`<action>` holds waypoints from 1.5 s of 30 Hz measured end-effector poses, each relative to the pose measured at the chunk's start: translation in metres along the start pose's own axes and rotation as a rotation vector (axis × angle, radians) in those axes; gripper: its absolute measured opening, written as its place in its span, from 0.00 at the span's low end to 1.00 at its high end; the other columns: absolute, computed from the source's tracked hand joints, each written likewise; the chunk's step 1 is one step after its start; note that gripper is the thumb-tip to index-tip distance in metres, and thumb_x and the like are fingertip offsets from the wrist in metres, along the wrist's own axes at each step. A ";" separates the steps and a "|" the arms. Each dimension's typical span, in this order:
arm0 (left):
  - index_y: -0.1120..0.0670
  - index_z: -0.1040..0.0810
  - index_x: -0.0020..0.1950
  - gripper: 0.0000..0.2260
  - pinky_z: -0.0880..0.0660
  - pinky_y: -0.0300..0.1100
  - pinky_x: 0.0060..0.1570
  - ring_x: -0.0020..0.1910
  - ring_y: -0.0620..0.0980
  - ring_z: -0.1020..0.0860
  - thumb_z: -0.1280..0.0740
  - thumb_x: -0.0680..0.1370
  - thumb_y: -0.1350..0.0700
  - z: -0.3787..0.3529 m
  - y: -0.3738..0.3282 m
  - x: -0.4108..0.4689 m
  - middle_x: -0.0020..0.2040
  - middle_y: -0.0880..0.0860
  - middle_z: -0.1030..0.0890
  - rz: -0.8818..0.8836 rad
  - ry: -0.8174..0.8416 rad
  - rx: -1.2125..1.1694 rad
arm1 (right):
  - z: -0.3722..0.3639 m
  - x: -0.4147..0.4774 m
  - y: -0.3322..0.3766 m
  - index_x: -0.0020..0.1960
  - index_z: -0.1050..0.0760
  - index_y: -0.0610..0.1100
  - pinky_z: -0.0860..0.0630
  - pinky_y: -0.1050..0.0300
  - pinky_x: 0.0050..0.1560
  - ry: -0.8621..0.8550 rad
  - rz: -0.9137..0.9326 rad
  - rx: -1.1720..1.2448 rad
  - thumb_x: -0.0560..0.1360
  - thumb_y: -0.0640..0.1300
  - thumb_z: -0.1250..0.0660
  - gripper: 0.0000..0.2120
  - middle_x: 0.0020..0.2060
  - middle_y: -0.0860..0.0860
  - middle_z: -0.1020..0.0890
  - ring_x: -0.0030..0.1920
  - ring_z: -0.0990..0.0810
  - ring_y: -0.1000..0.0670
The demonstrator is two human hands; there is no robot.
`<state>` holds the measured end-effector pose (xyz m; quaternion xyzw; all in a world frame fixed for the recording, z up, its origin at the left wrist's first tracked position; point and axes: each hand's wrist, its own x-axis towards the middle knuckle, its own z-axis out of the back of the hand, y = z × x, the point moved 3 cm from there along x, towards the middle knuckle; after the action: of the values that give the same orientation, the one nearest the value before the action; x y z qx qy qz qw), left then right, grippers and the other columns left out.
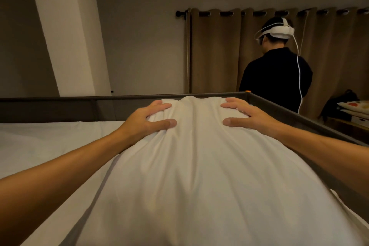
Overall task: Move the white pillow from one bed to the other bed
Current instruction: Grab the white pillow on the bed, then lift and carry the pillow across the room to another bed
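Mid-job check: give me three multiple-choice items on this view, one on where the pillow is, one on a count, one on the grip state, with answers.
1. Where does the far end of the soft white fabric pillow lie?
A. By the bed's far right corner, near the dark grey metal bed rail
B. On the floor
C. On the wooden side table

2. How many hands touch the pillow?
A. None
B. One
C. Two

3. What is the state of the hands?
A. Lifted clear of the pillow
B. Pressed on the pillow with fingers spread
C. Holding the brown curtain

Answers:
1. A, its far end sits just inside the rail corner, over the white bed sheet.
2. C, the left hand and right hand both rest on it.
3. B, the fabric creases under both hands' fingers.
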<state>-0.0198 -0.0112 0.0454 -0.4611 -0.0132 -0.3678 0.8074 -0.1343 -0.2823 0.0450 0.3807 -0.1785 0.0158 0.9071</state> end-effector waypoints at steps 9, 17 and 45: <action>0.39 0.25 0.65 0.34 0.35 0.43 0.65 0.70 0.43 0.33 0.28 0.59 0.37 0.057 -0.053 -0.032 0.75 0.39 0.36 -0.094 -0.140 0.050 | 0.016 0.002 0.067 0.68 0.33 0.59 0.39 0.83 0.47 0.011 0.205 0.000 0.67 0.58 0.29 0.31 0.66 0.65 0.37 0.58 0.35 0.73; 0.40 0.25 0.66 0.33 0.34 0.43 0.65 0.70 0.44 0.32 0.28 0.61 0.37 0.113 -0.096 -0.084 0.75 0.41 0.35 -0.125 -0.334 0.188 | 0.010 0.009 0.133 0.69 0.34 0.58 0.38 0.79 0.49 0.066 0.430 0.055 0.63 0.60 0.30 0.36 0.64 0.66 0.36 0.56 0.36 0.76; 0.44 0.22 0.64 0.32 0.36 0.21 0.58 0.69 0.32 0.33 0.27 0.60 0.39 0.357 -0.174 -0.441 0.73 0.41 0.32 -0.015 -0.840 0.644 | -0.198 -0.055 0.477 0.67 0.29 0.55 0.38 0.81 0.52 0.285 0.937 0.375 0.64 0.54 0.24 0.32 0.67 0.58 0.31 0.63 0.30 0.60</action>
<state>-0.3338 0.4619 0.2196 -0.2973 -0.4509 -0.1344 0.8308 -0.2029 0.1996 0.2255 0.4101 -0.1987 0.5031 0.7343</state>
